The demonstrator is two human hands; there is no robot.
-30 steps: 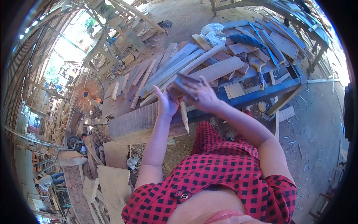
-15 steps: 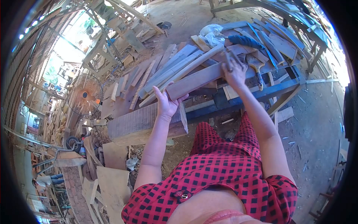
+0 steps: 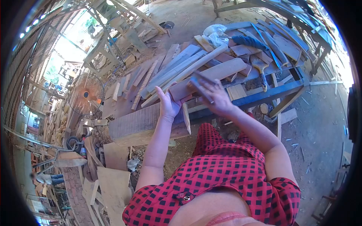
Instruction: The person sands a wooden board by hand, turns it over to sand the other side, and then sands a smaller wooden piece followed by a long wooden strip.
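My left hand [image 3: 171,103] supports the near end of a flat brown board [image 3: 222,72], its thumb pointing up beside the board. The board slants up to the right over the wood pile. In my right hand [image 3: 217,98] is a dark, narrow flat block [image 3: 202,86], which lies across the board near my left hand. Below my left hand a thick wooden beam [image 3: 135,122] juts out to the left. A paintbrush [image 3: 260,67] rests to the right of the board.
Many wood strips [image 3: 177,64] lie on a low dark-framed table [image 3: 264,92]. Beyond them are a clear plastic bag [image 3: 215,32] and a dark blue wrapped object [image 3: 249,41]. A fan [image 3: 86,95] stands left. A person [image 3: 49,178] is at far left.
My right hand has moved left and toward me along the board with the dark block, from the far end to near my left hand. The board's far end is now uncovered.
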